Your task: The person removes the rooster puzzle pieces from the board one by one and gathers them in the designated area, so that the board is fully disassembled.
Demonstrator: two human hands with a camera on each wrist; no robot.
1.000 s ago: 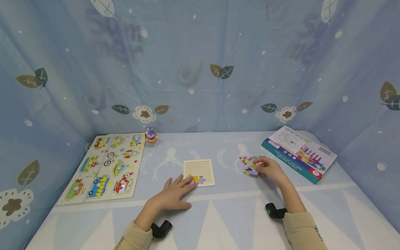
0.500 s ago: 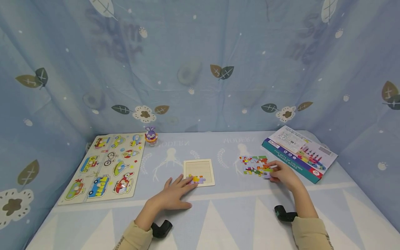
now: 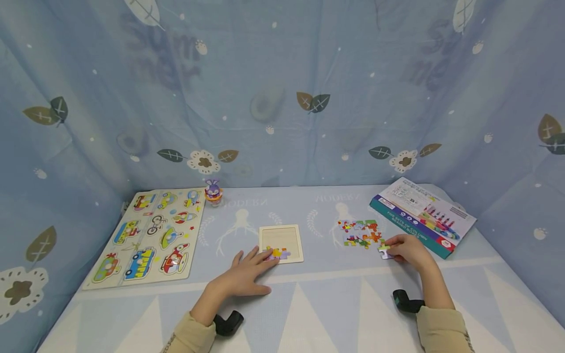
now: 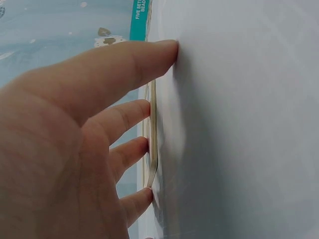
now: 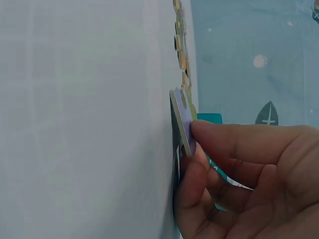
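Observation:
My left hand [image 3: 243, 277] lies with spread, straight fingers at the lower left corner of a small wooden puzzle tray [image 3: 282, 237]. In the left wrist view its fingertips [image 4: 143, 145] touch the tray's edge. A few joined yellow and purple jigsaw pieces [image 3: 279, 253] lie along the tray's bottom, partly under the fingers. My right hand [image 3: 410, 252] pinches a jigsaw piece [image 3: 383, 252], green and lilac, between thumb and fingers. In the right wrist view that piece [image 5: 184, 119] stands tilted on edge close over the table. Beside it lies a group of colourful jigsaw pieces [image 3: 359, 233].
A vehicle peg puzzle board [image 3: 150, 235] lies at the left, with a purple rabbit figurine [image 3: 213, 192] at its far corner. A bead box [image 3: 423, 215] sits at the back right. A blue printed curtain [image 3: 282, 98] hangs behind the table.
My right hand has moved right and slightly nearer, off the group of pieces, drawing one jigsaw piece away with it. More of the group now shows. The left hand has stayed put.

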